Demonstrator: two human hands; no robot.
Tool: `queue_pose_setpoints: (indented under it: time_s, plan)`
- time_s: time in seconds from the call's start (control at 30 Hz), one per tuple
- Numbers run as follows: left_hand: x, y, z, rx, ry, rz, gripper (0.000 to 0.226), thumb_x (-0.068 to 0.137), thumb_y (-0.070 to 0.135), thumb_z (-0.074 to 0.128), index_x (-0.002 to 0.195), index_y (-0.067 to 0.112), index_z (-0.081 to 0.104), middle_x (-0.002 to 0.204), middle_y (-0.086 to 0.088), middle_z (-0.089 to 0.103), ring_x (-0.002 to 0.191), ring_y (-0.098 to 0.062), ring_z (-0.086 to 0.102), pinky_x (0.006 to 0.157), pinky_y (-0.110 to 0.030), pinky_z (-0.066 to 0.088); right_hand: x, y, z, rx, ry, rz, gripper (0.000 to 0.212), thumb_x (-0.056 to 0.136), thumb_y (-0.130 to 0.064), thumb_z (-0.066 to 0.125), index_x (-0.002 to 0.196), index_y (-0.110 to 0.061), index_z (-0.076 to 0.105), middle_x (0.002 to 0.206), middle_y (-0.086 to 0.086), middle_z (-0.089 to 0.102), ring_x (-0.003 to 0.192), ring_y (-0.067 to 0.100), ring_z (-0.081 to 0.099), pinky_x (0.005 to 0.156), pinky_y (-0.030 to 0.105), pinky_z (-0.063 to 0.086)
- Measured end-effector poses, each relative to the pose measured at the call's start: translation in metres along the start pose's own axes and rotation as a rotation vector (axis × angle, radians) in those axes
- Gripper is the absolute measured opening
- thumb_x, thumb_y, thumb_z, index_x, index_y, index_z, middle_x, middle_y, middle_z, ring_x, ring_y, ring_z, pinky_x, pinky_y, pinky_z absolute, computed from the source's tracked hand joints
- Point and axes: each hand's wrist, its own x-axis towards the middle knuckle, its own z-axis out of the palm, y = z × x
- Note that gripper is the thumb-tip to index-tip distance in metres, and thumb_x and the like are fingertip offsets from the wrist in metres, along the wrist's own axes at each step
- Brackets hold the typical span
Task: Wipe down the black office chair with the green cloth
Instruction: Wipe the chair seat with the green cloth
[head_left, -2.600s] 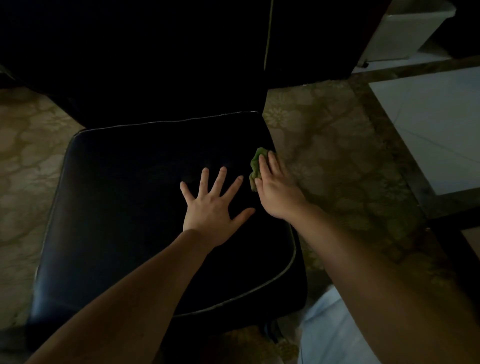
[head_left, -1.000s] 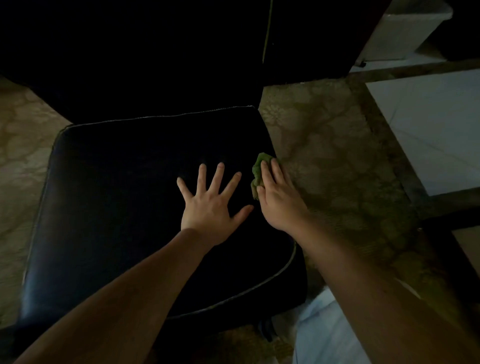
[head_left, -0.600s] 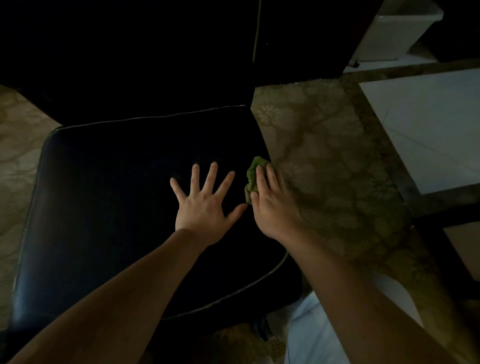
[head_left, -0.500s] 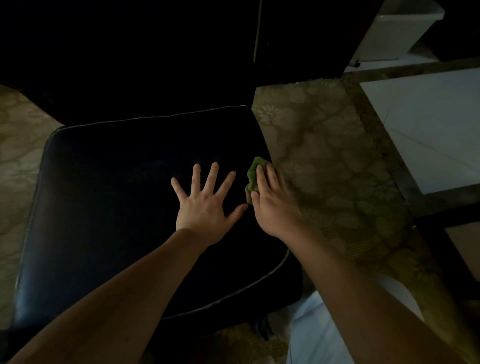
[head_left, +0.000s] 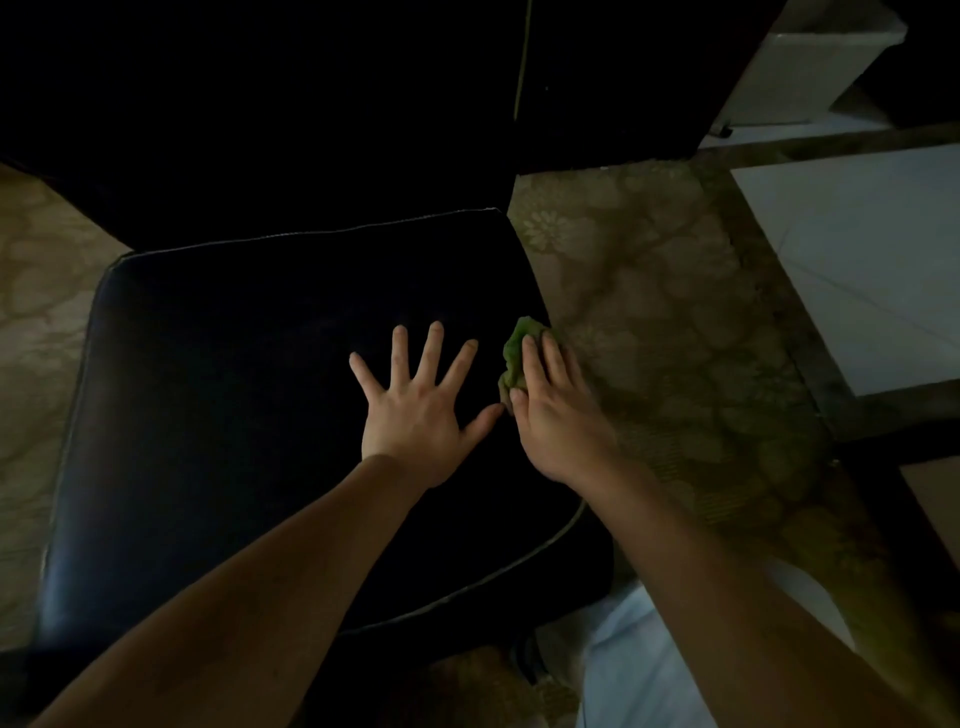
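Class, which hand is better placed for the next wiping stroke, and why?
Probably the right hand: it presses the green cloth at the right edge of the chair seat. The left hand lies flat, fingers spread, holding nothing.

We see only a crumpled edge of the green cloth (head_left: 515, 353) at the chair seat's (head_left: 234, 389) right rim; our right hand (head_left: 558, 415) covers the rest. Behind the seat, the backrest (head_left: 311, 130) is lost in darkness and cut off at the top. Beyond the seat's far right corner, a white box (head_left: 810, 62) is cropped too.
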Motion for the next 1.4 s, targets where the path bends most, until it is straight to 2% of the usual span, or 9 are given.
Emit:
queue_pose_setpoints:
  time_s: [0.27, 0.5, 0.73, 0.9, 1.1, 1.4]
  plan:
    - [0.002, 0.0, 0.001, -0.023, 0.007, -0.001, 0.083, 0.088, 0.083, 0.004, 0.16, 0.04, -0.003, 0.17, -0.002, -0.008, 0.155, -0.039, -0.01, 0.113, -0.077, 0.004, 0.015, 0.001, -0.014, 0.075, -0.077, 0.006, 0.063, 0.111, -0.036, 0.025, 0.161, -0.018, -0.008, 0.169, 0.002, -0.015, 0.156, 0.025, -0.012, 0.124, 0.042, 0.003]
    - [0.005, 0.002, -0.001, -0.057, 0.008, -0.022, 0.085, 0.087, 0.083, 0.002, 0.159, 0.041, -0.002, 0.171, -0.002, -0.006, 0.155, -0.039, -0.01, 0.113, -0.078, 0.004, 0.014, 0.006, -0.011, 0.095, -0.045, -0.021, 0.063, 0.11, -0.035, 0.026, 0.161, -0.02, -0.009, 0.169, 0.001, -0.015, 0.155, 0.024, -0.012, 0.124, 0.041, 0.004]
    - [0.004, 0.0, 0.0, -0.059, 0.013, -0.01, 0.085, 0.086, 0.084, 0.004, 0.159, 0.041, -0.002, 0.171, -0.001, -0.006, 0.155, -0.038, -0.01, 0.113, -0.078, 0.004, 0.011, 0.006, -0.014, 0.099, -0.099, 0.009, 0.063, 0.111, -0.034, 0.026, 0.161, -0.018, -0.009, 0.169, 0.001, -0.016, 0.155, 0.024, -0.013, 0.125, 0.042, 0.004]
    - [0.005, -0.001, -0.002, -0.072, 0.002, -0.016, 0.084, 0.088, 0.085, 0.007, 0.159, 0.041, -0.003, 0.171, -0.001, -0.007, 0.155, -0.038, -0.012, 0.113, -0.078, 0.003, 0.023, 0.002, -0.018, 0.11, -0.074, 0.022, 0.063, 0.111, -0.034, 0.026, 0.161, -0.017, -0.008, 0.169, 0.003, -0.014, 0.156, 0.026, -0.01, 0.124, 0.043, 0.006]
    - [0.005, 0.001, -0.004, -0.056, -0.012, -0.019, 0.085, 0.087, 0.085, 0.007, 0.159, 0.042, -0.005, 0.171, 0.0, -0.008, 0.155, -0.038, -0.011, 0.113, -0.078, 0.004, 0.008, 0.007, -0.01, 0.093, -0.055, -0.001, 0.064, 0.111, -0.036, 0.025, 0.161, -0.018, -0.01, 0.169, 0.003, -0.016, 0.155, 0.025, -0.014, 0.124, 0.042, 0.003]
    - [0.003, -0.001, -0.003, -0.061, -0.025, 0.003, 0.086, 0.087, 0.086, 0.008, 0.159, 0.042, -0.006, 0.17, 0.0, -0.01, 0.155, -0.037, -0.013, 0.113, -0.078, 0.002, 0.016, 0.007, -0.007, 0.057, -0.064, 0.045, 0.063, 0.11, -0.039, 0.023, 0.161, -0.02, -0.009, 0.169, 0.001, -0.014, 0.156, 0.026, -0.011, 0.124, 0.051, 0.003]
